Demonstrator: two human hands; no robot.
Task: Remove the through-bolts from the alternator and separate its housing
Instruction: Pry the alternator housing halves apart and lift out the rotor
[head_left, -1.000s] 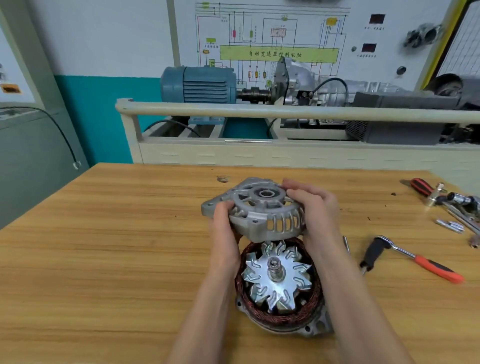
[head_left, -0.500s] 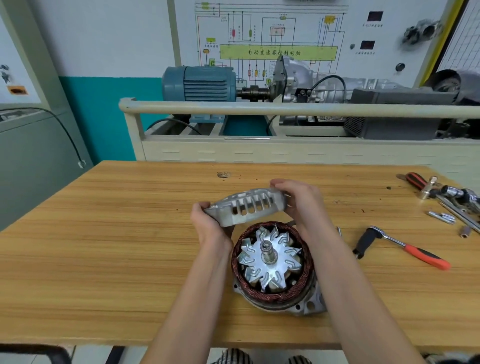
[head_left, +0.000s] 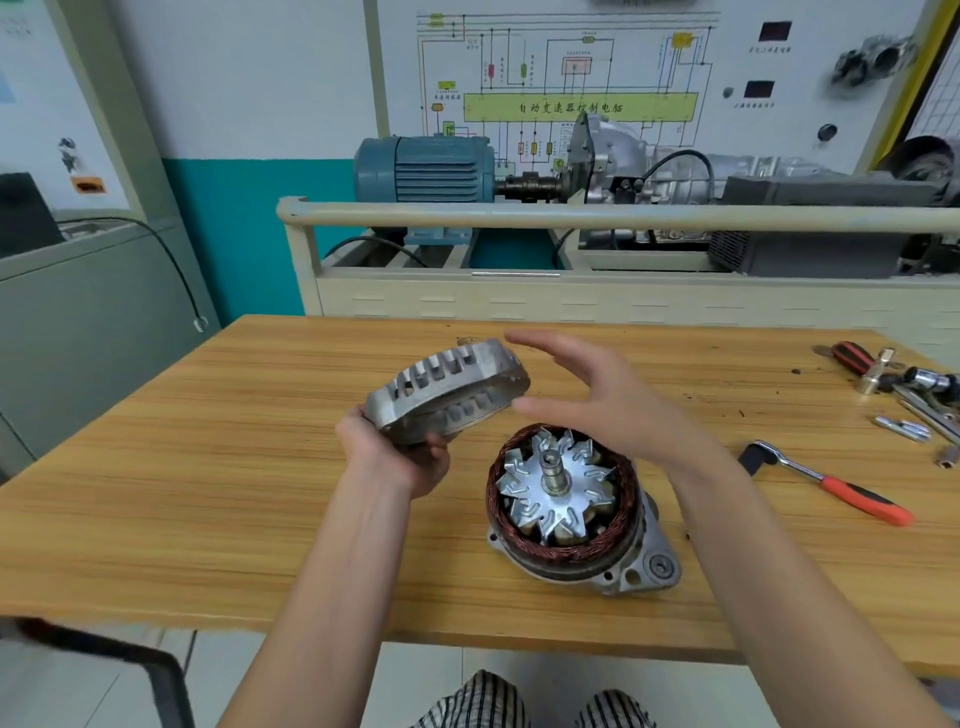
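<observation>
alternator housing cover (head_left: 448, 393), slotted aluminium, is off the unit and tilted above the wooden bench (head_left: 208, 493), left of centre. left hand (head_left: 400, 454) grips its near lower edge, fingers curled under. right hand (head_left: 587, 395) hangs in the air just right of the cover, fingers straight and spread, holding nothing. rest of the alternator (head_left: 569, 512) sits on the bench near centre: copper stator windings, rotor fan, shaft pointing up. ratchet wrench with orange handle (head_left: 826, 483) lies to the right; more tools (head_left: 904, 395) far right.
</observation>
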